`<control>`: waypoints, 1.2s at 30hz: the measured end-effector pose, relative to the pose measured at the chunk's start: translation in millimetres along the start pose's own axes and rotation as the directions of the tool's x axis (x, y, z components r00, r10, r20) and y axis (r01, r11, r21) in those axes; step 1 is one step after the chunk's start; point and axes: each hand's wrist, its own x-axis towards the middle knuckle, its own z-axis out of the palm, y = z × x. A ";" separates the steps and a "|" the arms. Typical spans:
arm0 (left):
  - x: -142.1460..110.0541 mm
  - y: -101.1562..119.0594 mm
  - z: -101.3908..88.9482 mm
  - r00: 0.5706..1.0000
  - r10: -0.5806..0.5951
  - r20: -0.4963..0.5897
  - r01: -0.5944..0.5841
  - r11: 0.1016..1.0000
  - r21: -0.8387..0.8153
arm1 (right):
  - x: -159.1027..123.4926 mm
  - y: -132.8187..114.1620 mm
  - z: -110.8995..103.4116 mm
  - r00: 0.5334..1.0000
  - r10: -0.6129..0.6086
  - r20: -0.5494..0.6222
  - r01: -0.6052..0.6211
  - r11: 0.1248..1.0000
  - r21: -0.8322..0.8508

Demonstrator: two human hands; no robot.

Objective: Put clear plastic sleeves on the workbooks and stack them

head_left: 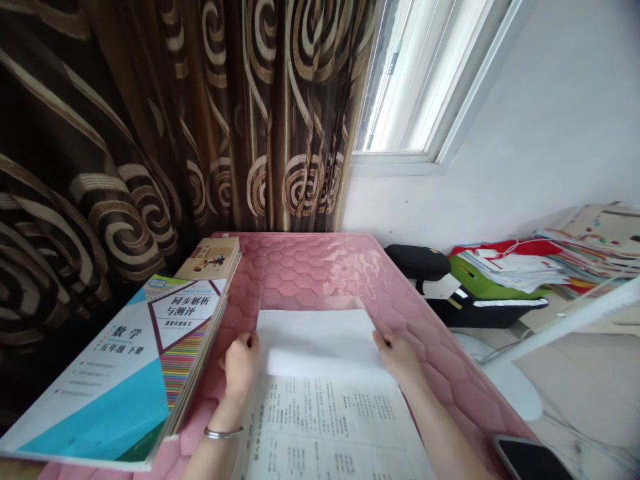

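Note:
An open book [330,427] lies in front of me, its lower page printed with dark text and its upper part a blank white sheet [320,340]. A see-through strip [313,302], like clear plastic film, sticks out past the white sheet's far edge. My left hand [241,363], a silver bangle on its wrist, is closed at the left edge near the top. At the opposite edge, my right hand [397,357] is closed in a pinch. Hidden fingertips leave unclear whether film, paper or both are gripped.
Left of the book, a stack of workbooks [120,373] rests on the pink quilted-pattern tabletop [285,263]. A dark phone-like device [533,459] is at the lower right. Beyond the right edge stand a white lamp base [510,393], a black case [415,261] and piled papers [515,263].

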 end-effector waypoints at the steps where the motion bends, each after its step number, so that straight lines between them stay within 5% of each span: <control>1: -0.1 0.5 0.7 1.000 -0.004 0.000 0.004 1.000 0.016 | -0.4 0.3 -0.4 1.000 0.005 0.004 -0.005 1.000 0.010; 27: -4.7 5.7 -0.7 1.000 -0.008 -0.028 0.010 0.998 0.067 | 0.1 -10.0 -4.4 1.000 0.007 0.006 -0.007 1.000 -0.012; 36: -5.5 6.9 -1.5 0.999 -0.015 -0.035 0.018 0.997 0.077 | -3.5 -6.0 -12.9 0.999 0.025 0.028 -0.031 0.978 0.206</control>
